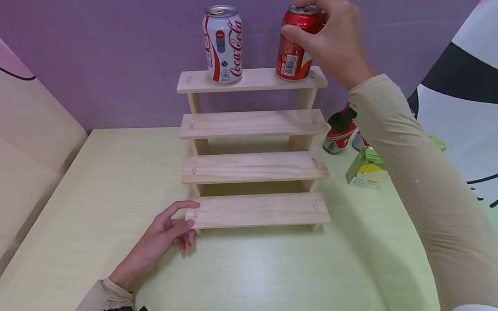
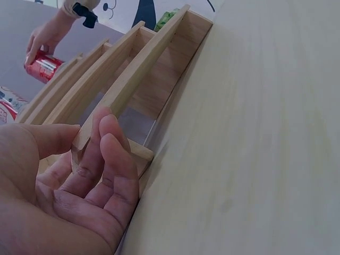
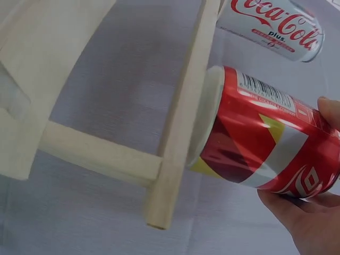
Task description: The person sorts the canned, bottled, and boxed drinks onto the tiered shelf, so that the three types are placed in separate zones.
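A stepped wooden rack (image 1: 252, 124) with several board tiers stands against the purple backdrop. Its lowest board is pinched at the left end between the thumb and fingers of my left hand (image 1: 163, 234), clearly seen in the left wrist view. My right hand (image 1: 340, 40) grips a red Coca-Cola can (image 1: 289, 49) by its upper part, at the right end of the top board. The can leans slightly, its base at the board; whether it bears fully on it I cannot tell. Upright on the same board, left of centre, is a white Coca-Cola can (image 1: 224, 49).
Right of the rack on the pale table (image 1: 253, 269) lie a red-and-white can (image 1: 337, 141), partly behind the right sleeve, and a green carton (image 1: 364, 172) with yellow print. Another can peeks out between them, mostly hidden. A panda-like printed sheet (image 1: 468, 65) borders the right side.
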`<state>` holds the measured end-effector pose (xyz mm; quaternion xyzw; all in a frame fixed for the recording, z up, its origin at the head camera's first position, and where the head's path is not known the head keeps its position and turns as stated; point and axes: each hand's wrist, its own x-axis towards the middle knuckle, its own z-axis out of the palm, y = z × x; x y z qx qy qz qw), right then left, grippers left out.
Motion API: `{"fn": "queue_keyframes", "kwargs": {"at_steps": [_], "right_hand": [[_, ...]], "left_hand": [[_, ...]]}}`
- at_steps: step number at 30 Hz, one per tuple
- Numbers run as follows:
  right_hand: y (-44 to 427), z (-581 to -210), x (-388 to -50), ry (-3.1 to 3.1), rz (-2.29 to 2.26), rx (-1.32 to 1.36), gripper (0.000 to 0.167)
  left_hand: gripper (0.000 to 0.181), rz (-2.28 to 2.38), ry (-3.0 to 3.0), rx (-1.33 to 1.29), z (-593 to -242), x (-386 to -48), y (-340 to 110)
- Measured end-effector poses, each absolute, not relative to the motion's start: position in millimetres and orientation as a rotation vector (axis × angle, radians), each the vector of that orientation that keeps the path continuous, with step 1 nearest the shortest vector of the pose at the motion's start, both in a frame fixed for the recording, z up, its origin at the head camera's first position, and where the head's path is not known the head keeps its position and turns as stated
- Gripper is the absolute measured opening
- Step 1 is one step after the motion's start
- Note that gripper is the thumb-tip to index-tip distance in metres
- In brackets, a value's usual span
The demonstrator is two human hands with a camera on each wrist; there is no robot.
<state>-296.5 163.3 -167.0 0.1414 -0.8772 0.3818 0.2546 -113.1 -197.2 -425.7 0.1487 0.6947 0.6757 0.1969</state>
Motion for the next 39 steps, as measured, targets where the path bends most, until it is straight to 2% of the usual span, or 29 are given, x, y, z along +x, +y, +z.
{"fn": "queue_keyframes", "kwargs": {"at_steps": [20, 32, 39], "right_hand": [[166.4, -182.8, -303.9, -2.386, 1.164, 0.483, 0.059], [166.4, -166.1, -285.7, -2.427, 0.983, 0.431, 0.062], [177.5, -169.0, -268.2, -2.33, 0.838, 0.471, 0.061]], "left_hand": [[0.04, 1.89, 1.947, 0.426, -424.5, -115.6, -196.5], [0.041, 1.904, 1.927, 0.428, -426.0, -112.4, -197.4], [0.04, 1.907, 1.926, 0.432, -426.0, -112.7, -197.4]]}}
